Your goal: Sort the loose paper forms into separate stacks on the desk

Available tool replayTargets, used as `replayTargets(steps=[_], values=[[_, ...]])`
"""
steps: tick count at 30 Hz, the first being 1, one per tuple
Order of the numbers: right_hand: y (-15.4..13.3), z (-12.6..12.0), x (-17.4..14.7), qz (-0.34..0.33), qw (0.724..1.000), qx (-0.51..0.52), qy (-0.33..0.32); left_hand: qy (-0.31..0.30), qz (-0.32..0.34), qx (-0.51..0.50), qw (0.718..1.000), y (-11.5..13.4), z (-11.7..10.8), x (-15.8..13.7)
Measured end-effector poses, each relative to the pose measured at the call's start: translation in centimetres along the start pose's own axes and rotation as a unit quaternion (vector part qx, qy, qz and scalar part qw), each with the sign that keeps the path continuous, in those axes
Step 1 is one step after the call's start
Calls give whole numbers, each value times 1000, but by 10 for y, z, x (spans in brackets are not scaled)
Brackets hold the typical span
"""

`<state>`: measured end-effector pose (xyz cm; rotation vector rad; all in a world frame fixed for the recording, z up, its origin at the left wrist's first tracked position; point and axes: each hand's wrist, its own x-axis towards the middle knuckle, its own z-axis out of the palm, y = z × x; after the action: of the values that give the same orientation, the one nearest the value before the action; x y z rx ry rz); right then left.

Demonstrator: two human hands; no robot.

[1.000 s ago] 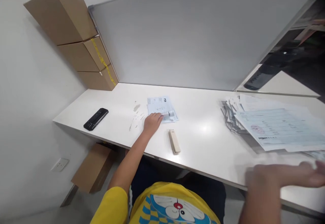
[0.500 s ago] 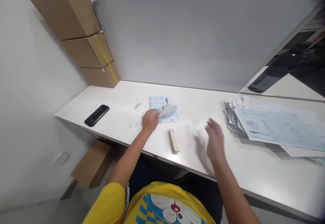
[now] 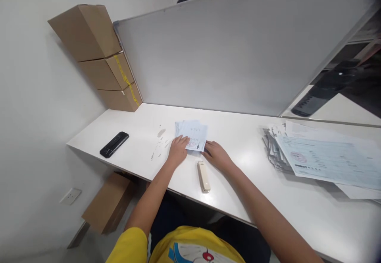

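Note:
On the white desk lies a small stack of pale blue printed paper slips [image 3: 195,132], with a red round stamp and dark lettering near the lower edge of the top one. My left hand [image 3: 179,148] rests over the lower left part of the slips, fingers lying on the paper. At their lower right edge, my right hand [image 3: 218,155] touches the paper with fingers stretched out; part of its thumb is hard to see. Just below the slips, between my forearms, a cream-coloured stapler [image 3: 204,176] lies lengthwise, touched by neither hand.
A thick, untidy pile of similar printed sheets [image 3: 327,159] lies at the right. A black elongated case [image 3: 114,144] sits near the desk's left end. Stacked cardboard boxes [image 3: 98,36] stand in the back left corner, beside a grey partition [image 3: 196,56]. Another box [image 3: 108,201] is below the desk.
The curled-up top slip now lies flatter across the others. My right hand has come left and down from the air onto the slips' edge. The view has tilted slightly upward.

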<state>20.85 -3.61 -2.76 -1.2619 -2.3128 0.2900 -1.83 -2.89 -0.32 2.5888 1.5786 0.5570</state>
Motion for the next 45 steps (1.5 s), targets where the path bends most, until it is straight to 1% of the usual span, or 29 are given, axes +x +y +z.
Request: replayTargets(steps=[3, 7, 10, 13, 17, 23, 26, 29, 31, 32, 33, 34, 35, 36, 37, 38, 39, 40, 41, 42, 43, 45], values=[[-1, -4, -1, -11, 1000, -17, -5, -42, 9, -1, 999, 2, -2, 0], [-3, -5, 2, -23, 999, -25, -13, -76, 21, -22, 997, 2, -2, 2], [-5, -4, 3, -19, 999, -43, 0, -87, 24, -30, 995, 2, -2, 3], [-8, -3, 2, -19, 998, -55, 11, -83, 18, -27, 996, 3, -2, 3], [-11, -3, 0, -14, 998, -47, 30, -66, 33, -23, 997, 5, -6, 2], [-10, -2, -2, -14, 998, -25, 49, -20, 96, -10, 995, 4, -10, -1], [-8, -3, -5, -29, 994, 31, 103, 16, 133, 5, 991, 1, -7, -3], [-9, -6, -9, -30, 976, 113, 183, 74, 150, -3, 986, -4, -1, -4], [-9, -7, -11, 3, 958, 167, 234, 117, 149, -23, 982, -9, 3, -4], [-8, -8, -12, 37, 946, 193, 259, 136, 145, -33, 980, -12, 5, -5], [-7, -8, -12, 85, 929, 223, 282, 153, 140, -45, 977, -14, 6, -5], [-5, -8, -12, 145, 907, 260, 299, 169, 137, -58, 974, -17, 7, -5], [-3, -9, -11, 209, 876, 308, 306, 182, 141, -73, 970, -19, 8, -5], [0, -9, -10, 269, 839, 367, 300, 193, 152, -88, 966, -21, 8, -5], [3, -11, -8, 312, 797, 435, 278, 201, 168, -101, 960, -22, 7, -5], [5, -13, -7, 333, 757, 506, 245, 205, 186, -110, 954, -22, 7, -5], [8, -15, -7, 333, 722, 570, 209, 205, 205, -113, 950, -21, 6, -6], [11, -18, -6, 320, 695, 617, 182, 204, 220, -111, 948, -19, 5, -6], [13, -21, -6, 305, 678, 647, 169, 202, 233, -104, 946, -17, 5, -6], [15, -25, -7, 294, 671, 660, 167, 197, 247, -95, 944, -14, 4, -7], [17, -28, -7, 292, 669, 661, 172, 188, 263, -85, 943, -10, 3, -6], [21, -33, -9, 310, 670, 649, 183, 159, 288, -67, 942, -4, 1, -6]])
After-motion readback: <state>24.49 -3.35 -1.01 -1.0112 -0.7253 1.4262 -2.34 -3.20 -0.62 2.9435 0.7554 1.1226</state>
